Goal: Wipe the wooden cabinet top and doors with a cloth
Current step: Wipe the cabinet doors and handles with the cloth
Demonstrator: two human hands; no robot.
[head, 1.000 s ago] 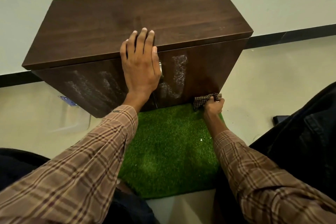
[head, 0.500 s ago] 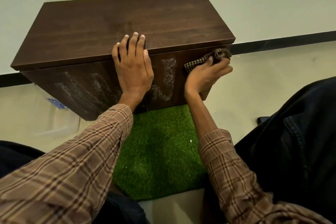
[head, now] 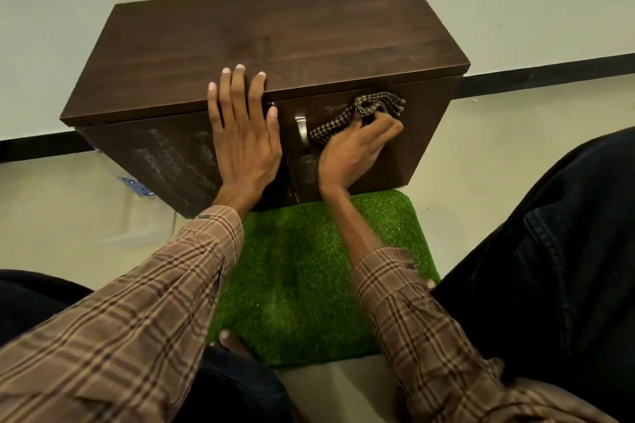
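A low dark wooden cabinet [head: 275, 41] stands against the wall. My left hand [head: 242, 137] lies flat over its front top edge, fingers straight, bracing it at the seam between the doors. My right hand [head: 354, 151] grips a bunched checked cloth [head: 364, 112] and presses it on the upper part of the right door [head: 422, 134], just right of a metal handle [head: 301, 130]. The left door [head: 161, 158] shows pale dusty streaks.
A green artificial-grass mat [head: 309, 268] lies on the pale floor in front of the cabinet. My dark-trousered legs flank it, the right knee [head: 556, 233] close to the cabinet's right side. A small blue item [head: 137, 186] lies by the cabinet's left base.
My right hand carried the cloth from the door's bottom up to its top right corner, then leftward toward the handle. The pale smear on the right door is mostly gone. My left hand stayed put.
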